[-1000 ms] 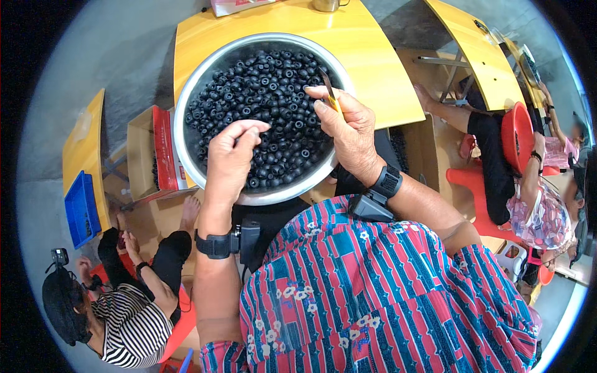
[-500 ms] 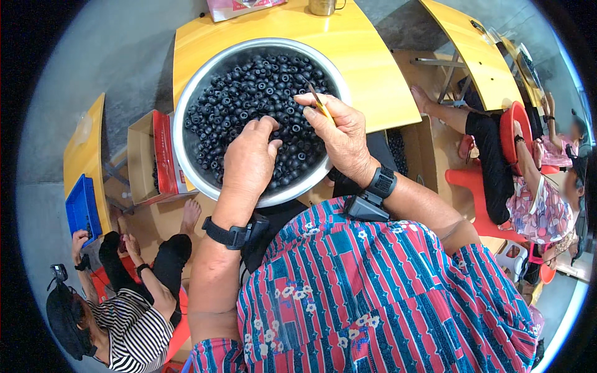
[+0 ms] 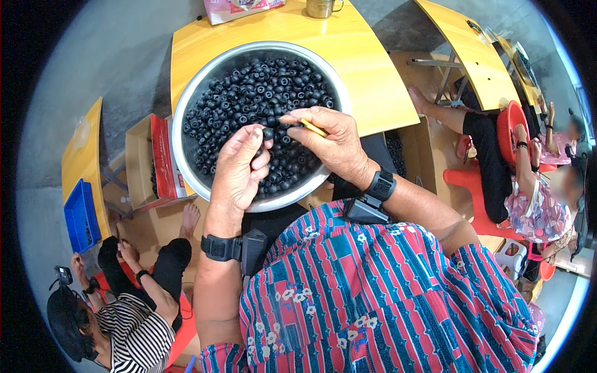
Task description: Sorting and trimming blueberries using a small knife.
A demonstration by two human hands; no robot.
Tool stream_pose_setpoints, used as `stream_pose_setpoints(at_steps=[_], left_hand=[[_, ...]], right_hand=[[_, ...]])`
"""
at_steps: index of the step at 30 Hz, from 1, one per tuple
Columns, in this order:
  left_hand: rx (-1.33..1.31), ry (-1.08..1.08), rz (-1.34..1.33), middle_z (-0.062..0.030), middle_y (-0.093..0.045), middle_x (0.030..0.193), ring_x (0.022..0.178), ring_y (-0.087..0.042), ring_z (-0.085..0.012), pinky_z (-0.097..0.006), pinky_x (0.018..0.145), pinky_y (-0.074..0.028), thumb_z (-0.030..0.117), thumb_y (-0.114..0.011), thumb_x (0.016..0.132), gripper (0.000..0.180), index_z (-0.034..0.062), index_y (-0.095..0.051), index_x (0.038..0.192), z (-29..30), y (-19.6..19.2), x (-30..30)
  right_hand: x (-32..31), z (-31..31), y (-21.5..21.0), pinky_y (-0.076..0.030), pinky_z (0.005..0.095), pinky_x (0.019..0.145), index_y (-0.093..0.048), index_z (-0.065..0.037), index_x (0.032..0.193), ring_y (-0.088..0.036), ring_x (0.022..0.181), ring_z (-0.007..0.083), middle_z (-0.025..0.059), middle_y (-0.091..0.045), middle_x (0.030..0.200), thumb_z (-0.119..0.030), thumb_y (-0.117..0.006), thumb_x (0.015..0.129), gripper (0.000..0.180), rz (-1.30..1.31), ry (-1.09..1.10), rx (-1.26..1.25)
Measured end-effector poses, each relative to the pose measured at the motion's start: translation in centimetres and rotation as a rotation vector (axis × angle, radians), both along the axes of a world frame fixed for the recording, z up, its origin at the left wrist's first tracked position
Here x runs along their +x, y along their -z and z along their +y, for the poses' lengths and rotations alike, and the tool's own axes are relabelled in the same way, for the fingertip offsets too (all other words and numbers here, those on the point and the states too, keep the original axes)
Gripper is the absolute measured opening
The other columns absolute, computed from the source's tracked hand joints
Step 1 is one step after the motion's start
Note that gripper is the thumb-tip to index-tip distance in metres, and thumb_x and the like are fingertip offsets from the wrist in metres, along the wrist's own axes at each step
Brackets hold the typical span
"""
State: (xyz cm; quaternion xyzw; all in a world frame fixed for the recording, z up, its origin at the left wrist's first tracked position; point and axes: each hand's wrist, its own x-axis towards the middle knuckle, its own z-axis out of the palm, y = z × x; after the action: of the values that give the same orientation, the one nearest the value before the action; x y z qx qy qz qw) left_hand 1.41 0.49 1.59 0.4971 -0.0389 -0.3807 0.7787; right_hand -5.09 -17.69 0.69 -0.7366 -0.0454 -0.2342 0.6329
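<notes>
A wide metal bowl (image 3: 277, 204) at the yellow table's near edge holds a heap of small black round pieces (image 3: 249, 87), many with a ring-shaped hole. Over its near part, my left hand (image 3: 239, 165) pinches one black piece (image 3: 268, 133) between thumb and fingers. Facing it from the right, my right hand (image 3: 336, 140) grips a small tool with a yellow handle (image 3: 314, 128); its tip is hidden or blurred. The right fingertips are close to the pinched piece; I cannot tell whether they touch it.
On the yellow table (image 3: 379, 93) stand a metal cup (image 3: 320, 8) and a pink package (image 3: 239, 9). Cardboard boxes (image 3: 140, 165) flank the table below. People sit at both sides, one near a blue tray (image 3: 81, 214), another with a red basin (image 3: 510, 130).
My left hand has risen from the heap and turned, now with a black piece in its fingers. My right hand has moved slightly left and down, and the tool has turned.
</notes>
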Motion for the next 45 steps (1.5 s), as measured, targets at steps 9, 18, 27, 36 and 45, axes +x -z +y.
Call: stream_pose_setpoints(at_steps=[9, 18, 27, 36, 45], left_hand=[[-0.253, 0.047, 0.280, 0.0015, -0.053, 0.086, 0.060, -0.039, -0.0047, -0.015, 0.045, -0.030, 0.022, -0.055, 0.096, 0.024, 0.0062, -0.057, 0.114, -0.9, 1.0, -1.2], [-0.255, 0.085, 0.218, -0.0003, -0.052, 0.085, 0.061, -0.041, -0.0042, -0.014, 0.045, -0.030, 0.022, -0.055, 0.096, 0.022, 0.0060, -0.058, 0.110, -0.7, 1.1, -1.2], [-0.312, -0.130, 0.093, -0.0020, -0.054, 0.093, 0.062, -0.042, -0.0048, -0.014, 0.046, -0.032, 0.017, -0.051, 0.098, 0.018, 0.0066, -0.052, 0.112, -0.9, 1.0, -1.8], [-0.306, -0.145, 0.020, -0.0013, -0.054, 0.097, 0.062, -0.043, -0.0037, -0.014, 0.046, -0.033, 0.016, -0.053, 0.097, 0.014, 0.0066, -0.052, 0.107, -0.8, 0.9, -1.9], [-0.293, -0.142, 0.012, -0.0013, -0.054, 0.093, 0.062, -0.043, -0.0032, -0.013, 0.045, -0.034, 0.018, -0.053, 0.097, 0.017, 0.0067, -0.053, 0.109, -0.8, 0.8, -1.9]], right_hand=[[0.3, 0.0, -0.2, -0.050, 0.0246, 0.072, -0.068, -0.002, 0.101, -0.064, 0.080, 0.0122, 0.0076, -0.068, 0.088, -0.008, -0.075, 0.077, 0.025, 0.077, -0.147, -0.038], [0.1, 0.3, -0.9, -0.051, 0.0276, 0.072, -0.068, -0.005, 0.099, -0.064, 0.078, 0.0163, 0.0087, -0.067, 0.085, -0.013, -0.073, 0.079, 0.022, 0.127, -0.142, -0.069], [-0.5, 0.5, -0.9, -0.047, 0.0361, 0.060, -0.064, -0.005, 0.083, -0.059, 0.067, 0.0276, 0.0112, -0.057, 0.072, -0.024, -0.067, 0.084, 0.020, -0.002, 0.019, -0.383], [-0.6, 0.9, -1.5, -0.048, 0.0374, 0.058, -0.064, -0.006, 0.081, -0.059, 0.066, 0.0275, 0.0099, -0.057, 0.070, -0.027, -0.068, 0.082, 0.021, -0.002, 0.041, -0.517], [-0.5, 1.1, -1.6, -0.048, 0.0371, 0.058, -0.064, -0.007, 0.081, -0.059, 0.066, 0.0270, 0.0097, -0.056, 0.069, -0.027, -0.068, 0.083, 0.021, 0.002, 0.055, -0.529]])
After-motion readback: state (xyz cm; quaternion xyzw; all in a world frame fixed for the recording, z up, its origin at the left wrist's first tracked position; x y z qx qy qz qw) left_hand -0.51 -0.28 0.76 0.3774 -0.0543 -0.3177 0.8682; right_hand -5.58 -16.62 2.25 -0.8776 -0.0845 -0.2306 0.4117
